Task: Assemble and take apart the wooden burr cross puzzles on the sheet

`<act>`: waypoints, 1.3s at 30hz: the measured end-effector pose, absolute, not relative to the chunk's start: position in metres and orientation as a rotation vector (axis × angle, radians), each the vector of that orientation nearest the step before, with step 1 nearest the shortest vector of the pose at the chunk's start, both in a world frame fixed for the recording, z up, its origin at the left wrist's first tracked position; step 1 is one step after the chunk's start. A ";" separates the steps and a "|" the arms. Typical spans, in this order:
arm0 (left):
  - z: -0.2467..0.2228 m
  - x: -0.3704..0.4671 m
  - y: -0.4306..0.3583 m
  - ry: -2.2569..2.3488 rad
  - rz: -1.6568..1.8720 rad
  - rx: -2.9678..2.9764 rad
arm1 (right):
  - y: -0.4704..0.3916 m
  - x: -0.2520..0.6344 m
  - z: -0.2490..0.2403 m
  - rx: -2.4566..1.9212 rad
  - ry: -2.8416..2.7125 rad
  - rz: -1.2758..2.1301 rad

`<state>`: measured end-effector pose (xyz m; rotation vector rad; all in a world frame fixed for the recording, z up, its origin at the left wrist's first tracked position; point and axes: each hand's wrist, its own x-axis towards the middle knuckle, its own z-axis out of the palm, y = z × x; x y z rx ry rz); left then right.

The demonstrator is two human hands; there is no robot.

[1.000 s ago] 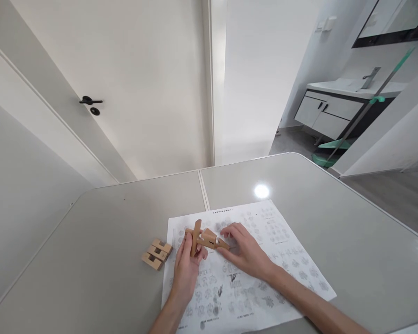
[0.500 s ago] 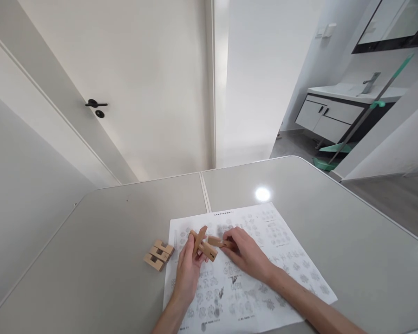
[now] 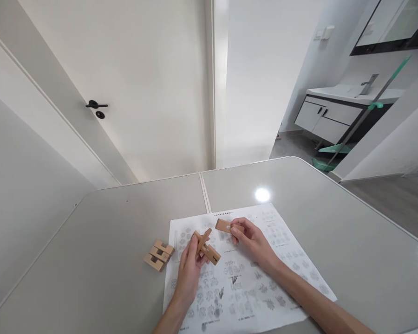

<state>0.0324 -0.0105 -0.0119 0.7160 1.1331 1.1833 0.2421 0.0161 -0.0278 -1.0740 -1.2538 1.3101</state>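
Observation:
My left hand (image 3: 189,267) is closed around two crossed wooden puzzle pieces (image 3: 212,254); a dark mark shows on the end of one. To the right and a little farther off, my right hand (image 3: 254,241) pinches a single wooden puzzle piece (image 3: 223,226) by its right end, apart from the crossed pair. Both hands are above a printed instruction sheet (image 3: 244,306) covered in small grey diagrams. Left of the sheet's edge, several notched wooden pieces (image 3: 159,255) lie side by side on the table. My left fingers partly hide the pieces they grip.
The grey table (image 3: 101,260) has a seam running away from me and a bright light reflection. Beyond it stand a white door (image 3: 153,93) with a black handle (image 3: 96,105), a washbasin cabinet (image 3: 329,116) and a green broom (image 3: 376,105).
My right hand has moved away from the left hand, up and slightly right, carrying its piece clear of the crossed pair. My left hand has turned and shifted slightly right.

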 end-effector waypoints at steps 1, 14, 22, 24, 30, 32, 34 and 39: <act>-0.012 0.032 -0.011 1.132 1.175 0.723 | 0.016 0.242 -0.028 -1.068 -1.240 1.329; -0.012 0.035 -0.010 1.198 1.153 0.725 | 0.016 0.242 -0.023 -0.889 -1.030 1.606; -0.009 0.034 -0.011 1.225 1.131 0.726 | 0.015 0.240 -0.024 -0.850 -0.989 1.669; -0.012 0.034 -0.010 1.228 1.117 0.717 | 0.015 0.240 -0.024 -0.849 -0.980 1.682; -0.020 0.033 -0.013 1.244 1.079 0.752 | 0.013 0.240 -0.021 -0.742 -0.999 1.769; -0.020 0.033 -0.014 1.250 1.070 0.785 | 0.011 0.240 -0.021 -0.688 -1.026 1.799; -0.020 0.033 -0.015 1.255 1.055 0.824 | 0.010 0.239 -0.021 -0.657 -1.059 1.811; -0.018 0.036 -0.015 1.200 0.990 0.929 | 0.010 0.239 -0.021 -0.656 -1.124 1.821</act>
